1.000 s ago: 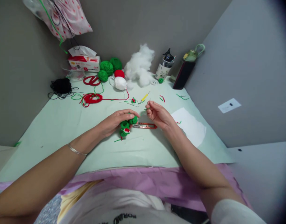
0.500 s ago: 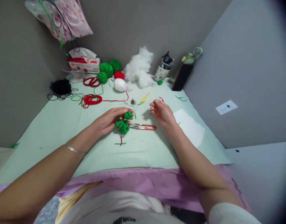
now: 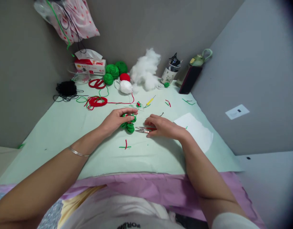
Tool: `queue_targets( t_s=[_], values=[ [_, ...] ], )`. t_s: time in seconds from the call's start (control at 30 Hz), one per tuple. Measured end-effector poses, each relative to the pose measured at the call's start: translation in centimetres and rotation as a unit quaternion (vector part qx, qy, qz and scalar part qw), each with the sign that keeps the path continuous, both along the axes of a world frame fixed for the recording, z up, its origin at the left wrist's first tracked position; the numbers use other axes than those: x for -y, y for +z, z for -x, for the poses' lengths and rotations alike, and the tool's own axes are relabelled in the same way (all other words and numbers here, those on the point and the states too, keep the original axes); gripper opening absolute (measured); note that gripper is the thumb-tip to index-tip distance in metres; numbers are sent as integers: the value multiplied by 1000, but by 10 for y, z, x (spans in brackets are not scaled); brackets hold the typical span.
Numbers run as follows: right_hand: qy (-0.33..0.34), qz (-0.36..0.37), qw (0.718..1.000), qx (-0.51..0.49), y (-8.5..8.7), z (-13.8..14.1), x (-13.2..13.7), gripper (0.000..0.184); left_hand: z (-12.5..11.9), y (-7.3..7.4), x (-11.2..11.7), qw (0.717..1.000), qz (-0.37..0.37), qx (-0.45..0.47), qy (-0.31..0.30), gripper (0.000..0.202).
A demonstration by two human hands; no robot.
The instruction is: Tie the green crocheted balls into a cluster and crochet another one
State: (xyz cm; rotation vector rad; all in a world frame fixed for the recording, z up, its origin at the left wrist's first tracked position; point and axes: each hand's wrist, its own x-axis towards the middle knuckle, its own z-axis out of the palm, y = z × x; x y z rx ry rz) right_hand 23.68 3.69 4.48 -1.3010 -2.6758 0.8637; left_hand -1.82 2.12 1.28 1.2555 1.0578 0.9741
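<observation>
My left hand [image 3: 116,119] is closed around a small green crochet piece with red bits [image 3: 128,123], holding it down on the pale green table cover [image 3: 65,127]. Just to its right lie red-handled thread snips [image 3: 142,129], blades pointing left at the crochet piece. My right hand [image 3: 162,126] lies low over the snips' handle, thumb and fingers closed around it. A thin needle or thread end [image 3: 161,114] lies just beyond that hand.
Green [image 3: 113,70], red [image 3: 124,77] and white [image 3: 125,86] yarn balls, white stuffing [image 3: 146,68], a tissue box [image 3: 90,65], black yarn [image 3: 66,89], a red yarn coil [image 3: 96,101], a cup of tools [image 3: 169,73] and a bottle [image 3: 191,76] line the back. White paper [image 3: 196,130] lies right.
My right hand dropped from a raised pinch beside the crochet piece down onto the snips. My left hand turned the crochet piece and pressed it lower to the table.
</observation>
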Motion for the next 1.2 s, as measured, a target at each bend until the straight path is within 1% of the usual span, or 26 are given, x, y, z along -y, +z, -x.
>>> queue_targets(
  t_s=[0.07, 0.13, 0.17, 0.23, 0.33, 0.4, 0.47, 0.53, 0.67, 0.87, 1.2],
  values=[
    [32, -25, 999, 22, 3, 2, 2, 23, 0, -3, 0, 999, -30, -29, -2, 46],
    [38, -44, 998, 14, 2, 1, 1, 17, 0, -4, 0, 997, -57, -56, 2, 47],
    [28, -49, 998, 0, 1, 0, -1, 20, -1, -5, 0, 995, -69, -68, 6, 47],
    [-19, -49, 997, -49, -1, -2, -4, 24, -1, -6, 0, 993, -86, -83, 12, 48],
    [-83, -6, 986, -141, -1, -4, -7, 26, -2, -6, 1, 991, -95, -90, 18, 51],
    [-92, 24, 977, -192, 0, -2, -6, 30, -2, -5, 2, 990, -103, -92, 18, 51],
    [-81, 38, 972, -219, 1, 3, -3, 37, -4, -3, 4, 988, -114, -98, 19, 51],
    [-74, 48, 972, -219, 2, 8, 0, 41, -5, 0, 6, 986, -126, -106, 21, 50],
    [-86, 65, 974, -197, -2, 15, 2, 44, -7, 2, 9, 983, -143, -113, 7, 48],
    [-80, 60, 977, -186, -8, 17, 2, 43, -9, 4, 11, 984, -135, -117, -18, 52],
    [-89, 55, 978, -181, -2, 19, 6, 40, -11, 8, 14, 985, -125, -117, -21, 49]
  ],
)
